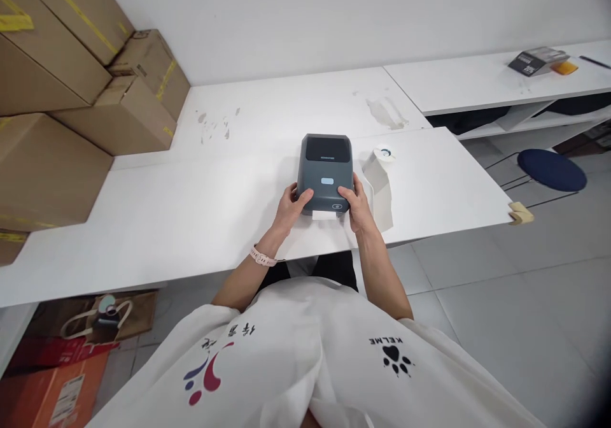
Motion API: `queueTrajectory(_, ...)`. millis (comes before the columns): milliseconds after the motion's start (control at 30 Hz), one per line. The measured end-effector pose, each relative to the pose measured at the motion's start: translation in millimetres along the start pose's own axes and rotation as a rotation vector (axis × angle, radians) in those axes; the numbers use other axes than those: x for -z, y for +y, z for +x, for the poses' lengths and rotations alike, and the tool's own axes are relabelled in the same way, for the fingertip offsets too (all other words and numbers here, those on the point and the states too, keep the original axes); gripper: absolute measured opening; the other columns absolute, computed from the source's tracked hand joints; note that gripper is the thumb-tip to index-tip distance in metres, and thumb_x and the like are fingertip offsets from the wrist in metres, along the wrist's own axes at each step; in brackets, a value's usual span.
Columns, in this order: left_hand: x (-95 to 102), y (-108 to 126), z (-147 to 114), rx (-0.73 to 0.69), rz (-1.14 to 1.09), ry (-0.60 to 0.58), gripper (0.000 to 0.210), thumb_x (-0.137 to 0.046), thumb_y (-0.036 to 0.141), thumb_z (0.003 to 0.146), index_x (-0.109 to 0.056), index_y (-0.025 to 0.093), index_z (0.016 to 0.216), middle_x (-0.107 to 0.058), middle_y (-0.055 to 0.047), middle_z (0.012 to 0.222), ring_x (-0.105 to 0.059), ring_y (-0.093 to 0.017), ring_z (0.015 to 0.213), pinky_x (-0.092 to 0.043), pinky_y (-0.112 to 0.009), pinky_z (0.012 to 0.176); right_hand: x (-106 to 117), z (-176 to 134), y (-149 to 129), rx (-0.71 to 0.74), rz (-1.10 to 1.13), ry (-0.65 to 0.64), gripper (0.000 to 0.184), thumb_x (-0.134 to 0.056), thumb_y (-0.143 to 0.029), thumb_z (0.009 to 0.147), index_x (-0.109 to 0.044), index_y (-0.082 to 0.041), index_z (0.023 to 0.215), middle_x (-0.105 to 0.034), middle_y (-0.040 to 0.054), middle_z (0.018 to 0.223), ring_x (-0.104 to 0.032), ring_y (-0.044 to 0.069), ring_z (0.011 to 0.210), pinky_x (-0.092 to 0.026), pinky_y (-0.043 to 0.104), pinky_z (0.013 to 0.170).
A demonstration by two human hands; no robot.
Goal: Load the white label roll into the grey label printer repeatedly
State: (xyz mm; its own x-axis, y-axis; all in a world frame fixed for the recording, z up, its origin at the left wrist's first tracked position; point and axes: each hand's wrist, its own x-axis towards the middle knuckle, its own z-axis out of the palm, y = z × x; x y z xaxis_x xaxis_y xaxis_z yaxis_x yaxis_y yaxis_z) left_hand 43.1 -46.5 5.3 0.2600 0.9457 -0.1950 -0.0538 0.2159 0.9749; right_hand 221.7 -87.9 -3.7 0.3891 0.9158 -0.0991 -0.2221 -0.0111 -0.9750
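Observation:
A dark grey label printer (325,173) is on the white table in front of me, with a white label (324,215) sticking out of its front slot. My left hand (288,207) grips its left front corner, thumb on top and the other fingers down the side. On the opposite corner my right hand (357,202) holds it the same way, its fingers partly hidden behind the casing. Just right of the printer lies a roll of labels (383,154), its loose paper strip (382,195) trailing toward the table's front edge.
Cardboard boxes (52,167) are piled at the left of the table (191,224). A black-and-grey box (537,60) sits on the far right counter beside an orange item (564,68). A blue stool (552,169) stands right of the table, whose corner has a tan guard (520,213).

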Motion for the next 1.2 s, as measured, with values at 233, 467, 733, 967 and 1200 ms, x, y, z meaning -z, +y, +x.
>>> queueTrajectory(233, -11.3, -22.1, -48.4, 0.156, -0.072, -0.032, 0.042, -0.067, 0.059, 0.078, -0.061, 0.017, 0.074, -0.062, -0.002, 0.073, -0.047, -0.007, 0.053, -0.032, -0.025, 0.049, -2.5, -2.0, 1.5, 0.022, 0.006, 0.006, 0.08, -0.068, -0.048, 0.076, -0.038, -0.031, 0.149, -0.049, 0.0021, 0.152, -0.046, 0.027, 0.14, -0.037, 0.048, 0.118)
queueTrajectory(467, -16.8, -14.7, -36.1, 0.126, 0.009, -0.138, 0.035, -0.073, 0.045, 0.071, -0.055, 0.018, 0.059, -0.049, 0.005, 0.052, -0.032, -0.004, 0.042, -0.021, -0.025, 0.045, -3.7, 15.3, -8.6, 0.051, -0.153, 0.0, 0.098, -0.067, -0.044, 0.072, -0.022, -0.027, 0.157, -0.041, 0.0062, 0.157, -0.044, 0.026, 0.141, -0.039, 0.045, 0.117)
queueTrajectory(733, -6.5, -23.5, -43.4, -0.048, 0.186, -0.022, 0.038, -0.061, 0.049, 0.083, -0.053, 0.02, 0.06, -0.048, 0.004, 0.055, -0.043, -0.009, 0.052, -0.036, -0.025, 0.054, -17.1, 31.3, -24.4, 0.16, -0.37, 0.084, 0.101, -0.069, -0.035, 0.068, -0.021, -0.026, 0.156, -0.048, 0.0105, 0.149, -0.052, 0.029, 0.13, -0.042, 0.048, 0.113)
queueTrajectory(967, 0.1, -8.8, -39.1, -0.26, 0.203, 0.306, 0.026, -0.047, 0.045, 0.092, -0.062, 0.024, 0.096, -0.067, -0.003, 0.103, -0.061, -0.017, 0.096, -0.048, -0.028, 0.08, -8.3, 15.3, -14.6, 0.254, -0.436, 0.097, 0.088, -0.069, -0.048, 0.078, -0.029, -0.029, 0.155, -0.04, 0.0069, 0.157, -0.039, 0.029, 0.144, -0.03, 0.05, 0.121)
queueTrajectory(1200, 7.7, 4.4, -10.0, -0.284, 0.161, 0.26, 0.036, -0.045, 0.043, 0.093, -0.059, 0.025, 0.12, -0.061, -0.009, 0.134, -0.056, -0.021, 0.124, -0.046, -0.034, 0.099, 9.5, -21.0, -18.7, 0.337, -0.263, -0.018, 0.07, -0.048, -0.065, 0.092, -0.033, -0.034, 0.154, -0.029, -0.0001, 0.165, -0.025, 0.021, 0.153, -0.025, 0.042, 0.126)
